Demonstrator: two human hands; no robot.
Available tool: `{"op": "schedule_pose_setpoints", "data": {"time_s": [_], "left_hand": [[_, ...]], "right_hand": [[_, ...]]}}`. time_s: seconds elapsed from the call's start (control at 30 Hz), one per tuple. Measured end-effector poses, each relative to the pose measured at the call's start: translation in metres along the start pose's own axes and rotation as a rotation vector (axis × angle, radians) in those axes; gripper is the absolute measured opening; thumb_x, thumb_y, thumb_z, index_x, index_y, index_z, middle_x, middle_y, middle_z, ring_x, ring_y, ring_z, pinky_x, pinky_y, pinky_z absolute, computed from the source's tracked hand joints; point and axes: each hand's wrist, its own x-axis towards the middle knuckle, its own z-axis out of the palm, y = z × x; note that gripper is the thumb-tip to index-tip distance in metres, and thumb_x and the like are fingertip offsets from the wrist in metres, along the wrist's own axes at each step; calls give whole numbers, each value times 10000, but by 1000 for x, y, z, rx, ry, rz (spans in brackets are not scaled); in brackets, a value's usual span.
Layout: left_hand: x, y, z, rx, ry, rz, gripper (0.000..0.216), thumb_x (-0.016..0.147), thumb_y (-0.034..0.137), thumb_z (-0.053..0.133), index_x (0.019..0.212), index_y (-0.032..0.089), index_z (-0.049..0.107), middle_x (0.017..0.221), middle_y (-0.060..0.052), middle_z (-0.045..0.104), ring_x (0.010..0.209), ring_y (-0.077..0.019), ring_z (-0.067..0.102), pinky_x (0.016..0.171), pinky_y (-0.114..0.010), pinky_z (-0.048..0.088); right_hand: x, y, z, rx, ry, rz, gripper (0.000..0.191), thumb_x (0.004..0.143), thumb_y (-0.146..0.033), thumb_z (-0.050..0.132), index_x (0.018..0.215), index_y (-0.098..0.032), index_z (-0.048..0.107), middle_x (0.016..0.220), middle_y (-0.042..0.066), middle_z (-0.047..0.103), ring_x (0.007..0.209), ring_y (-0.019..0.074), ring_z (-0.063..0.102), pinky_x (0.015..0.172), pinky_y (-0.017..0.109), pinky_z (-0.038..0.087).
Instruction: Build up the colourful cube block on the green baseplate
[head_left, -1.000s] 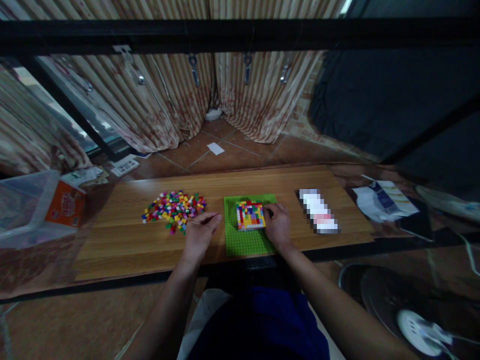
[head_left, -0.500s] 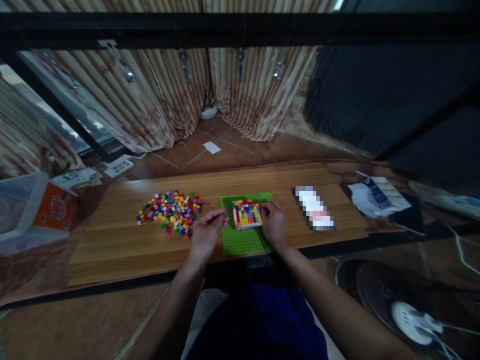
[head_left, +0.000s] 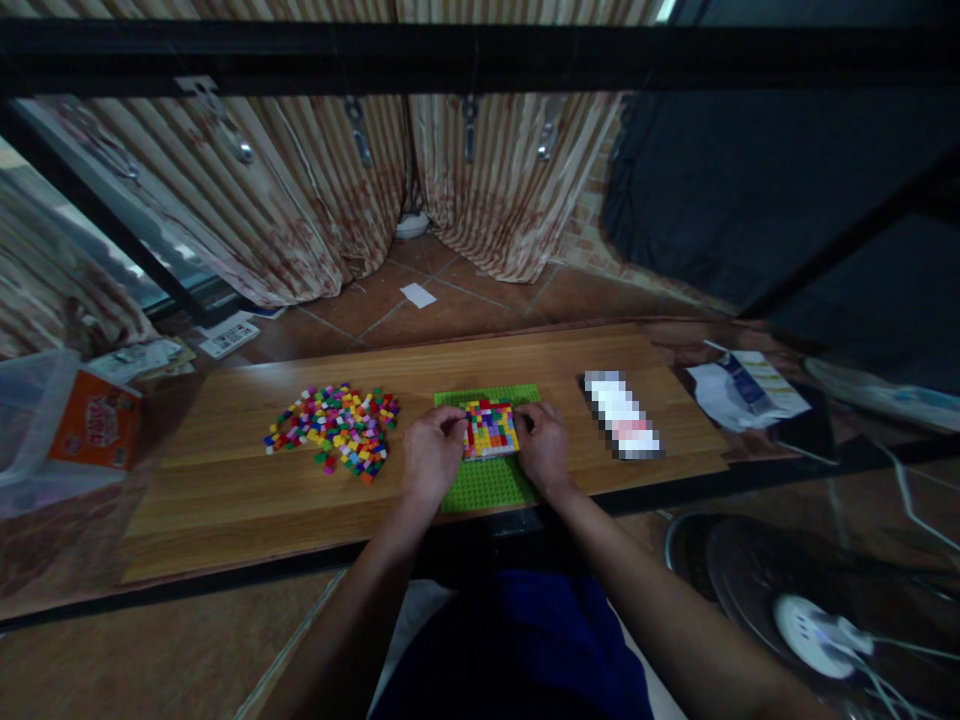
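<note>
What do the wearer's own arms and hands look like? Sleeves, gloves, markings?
Left hand and right hand: both bare, no gloves. No sleeves on the visible forearms, and no watch, bands, cables or clear markings. Rings: too small to tell. Below, a dark blue garment shows between the arms.

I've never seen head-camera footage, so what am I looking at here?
No machine here: each picture comes from a camera on a person's head, looking down at that person's bare left hand and right hand. On the brown wooden tabletop lie a heap of small multicoloured plastic bricks, a green studded baseplate and, at right, a pixelated flat rectangular object. The hands are at opposite sides of a multicoloured block of joined bricks on the baseplate; whether either pinches a brick is unclear.
</note>
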Motion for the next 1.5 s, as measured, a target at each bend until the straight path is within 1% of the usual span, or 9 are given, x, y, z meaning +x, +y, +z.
{"op": "schedule_pose_setpoints", "data": {"time_s": [0.1, 0.33, 0.53, 0.63, 0.8, 0.9, 1.03, 1.2, 1.5], "left_hand": [[3, 1, 2, 60, -8, 9, 142, 829, 170, 595, 865, 209, 726, 864, -21, 750, 780, -159, 683, 779, -290, 523], [7, -4, 13, 80, 9, -7, 110, 823, 197, 611, 831, 212, 721, 843, -25, 751, 778, -168, 687, 751, -288, 516], [6, -16, 19, -79, 41, -11, 83, 816, 221, 632, 839, 214, 712, 812, -5, 738, 725, -141, 674, 714, -265, 521], [4, -15, 16, -126, 23, -27, 112, 816, 192, 616, 866, 211, 714, 835, -5, 743, 743, -139, 678, 711, -258, 525], [2, -14, 8, -127, 26, -51, 169, 829, 155, 561, 890, 193, 714, 857, -21, 748, 765, -142, 678, 745, -267, 522], [5, -20, 10, -173, 61, -92, 146, 812, 175, 582, 897, 181, 701, 836, -25, 737, 768, -142, 673, 751, -266, 520], [11, -28, 18, -232, 101, -140, 166, 769, 233, 640, 917, 169, 677, 806, -22, 711, 738, -142, 657, 711, -262, 512], [15, -28, 24, -302, 78, -170, 207, 738, 263, 678, 916, 158, 665, 799, -24, 704, 719, -136, 647, 672, -248, 498], [16, -32, 28, -429, 49, -187, 224, 711, 258, 700, 901, 153, 647, 788, -15, 682, 686, -122, 622, 642, -239, 489]], "right_hand": [[0, 0, 0, 8, 2, -5, 223, 878, -233, 480, 813, -194, 689, 853, 83, 648, 854, 226, 542, 800, 361, 425], [0, -1, -1, 21, 10, -9, 219, 874, -228, 482, 805, -196, 687, 856, 86, 651, 861, 229, 547, 805, 362, 428], [-1, -1, -1, 10, 2, -5, 223, 878, -230, 475, 805, -199, 684, 858, 83, 651, 859, 228, 546, 797, 362, 426], [-1, -1, -1, 7, -1, -7, 221, 879, -229, 475, 814, -198, 684, 867, 84, 654, 866, 227, 547, 798, 359, 425], [-1, 0, -1, 6, -3, -10, 221, 878, -229, 478, 808, -196, 684, 857, 85, 655, 862, 229, 548, 801, 364, 423], [-1, 1, 0, 15, -2, -18, 224, 879, -226, 474, 805, -198, 684, 860, 84, 657, 866, 230, 550, 808, 369, 425], [-1, 1, 0, 13, 2, -21, 215, 877, -231, 480, 804, -202, 679, 853, 81, 654, 862, 234, 552, 806, 373, 428], [-1, 0, 0, 7, 3, -19, 219, 879, -230, 477, 807, -202, 681, 860, 86, 655, 869, 235, 553, 808, 371, 428], [0, -2, -2, 0, -6, -6, 233, 871, -226, 471, 789, -198, 687, 847, 87, 655, 862, 237, 552, 813, 376, 429]]}}
